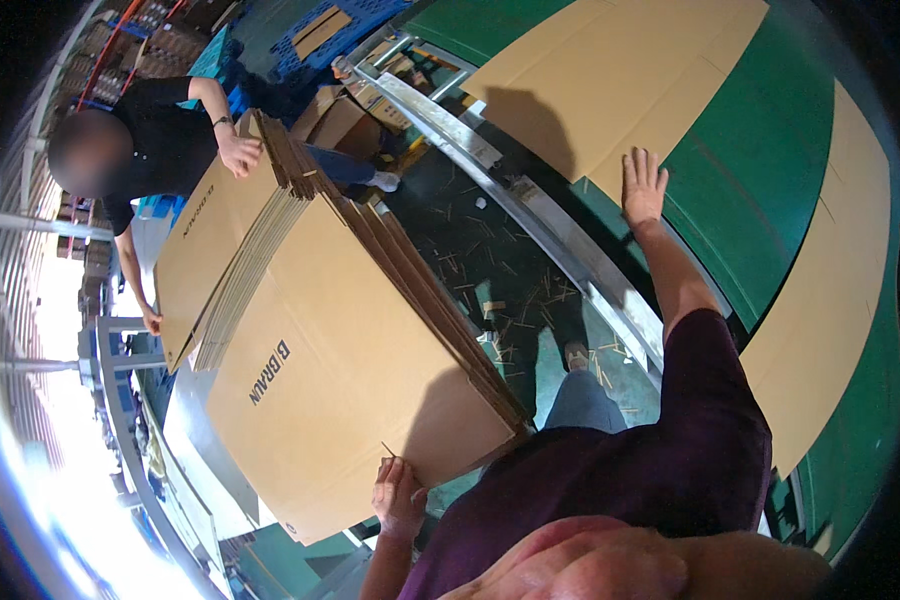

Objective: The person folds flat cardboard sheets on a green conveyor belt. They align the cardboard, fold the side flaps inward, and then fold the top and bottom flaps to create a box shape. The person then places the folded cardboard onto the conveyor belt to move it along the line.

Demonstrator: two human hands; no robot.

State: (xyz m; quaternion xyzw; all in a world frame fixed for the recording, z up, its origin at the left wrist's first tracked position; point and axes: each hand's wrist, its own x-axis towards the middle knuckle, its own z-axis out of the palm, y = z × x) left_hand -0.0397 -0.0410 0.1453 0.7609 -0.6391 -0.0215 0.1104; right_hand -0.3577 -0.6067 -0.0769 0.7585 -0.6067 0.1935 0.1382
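A stack of flat, folded brown cardboard boxes (300, 390) with dark print stands on my left. My left hand (398, 497) is at its near edge, fingers curled together against the top sheet. A thin dark sliver or slit shows just beyond the fingertips; I cannot tell which. My right hand (643, 187) is stretched out to the right with its fingers spread. It lies at the edge of a large flat cardboard sheet (620, 80), which rests on a green conveyor belt (750, 190). Nothing shows in that hand.
Across the stack, a co-worker (160, 130) in a dark top has both hands on its far part. Another cardboard sheet (830, 300) lies farther right on the belt. A metal rail (550, 235) edges the conveyor. Cardboard scraps (500, 310) litter the floor. Blue pallets (350, 40) lie beyond.
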